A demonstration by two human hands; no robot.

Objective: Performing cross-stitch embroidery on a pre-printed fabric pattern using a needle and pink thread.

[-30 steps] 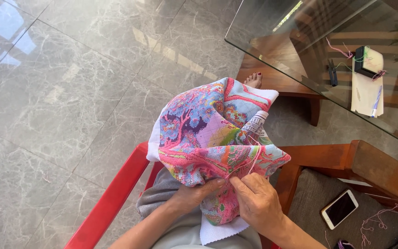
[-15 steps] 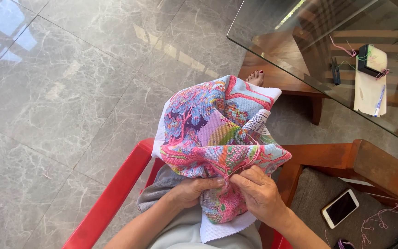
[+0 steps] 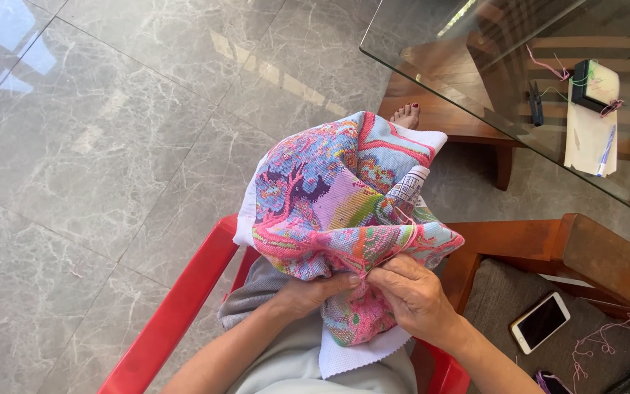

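we look down on a polished grey marble tile floor [image 3: 111,146], where pale window light reflects at the upper left. a red plastic chair [image 3: 176,314] stands on it below us. at the upper right a clear glass tabletop [image 3: 490,109] juts in over brown wooden furniture, lit by sun. to the right sits a reddish-brown wooden armchair [image 3: 592,255] with a grey-brown woven cushion [image 3: 490,306].
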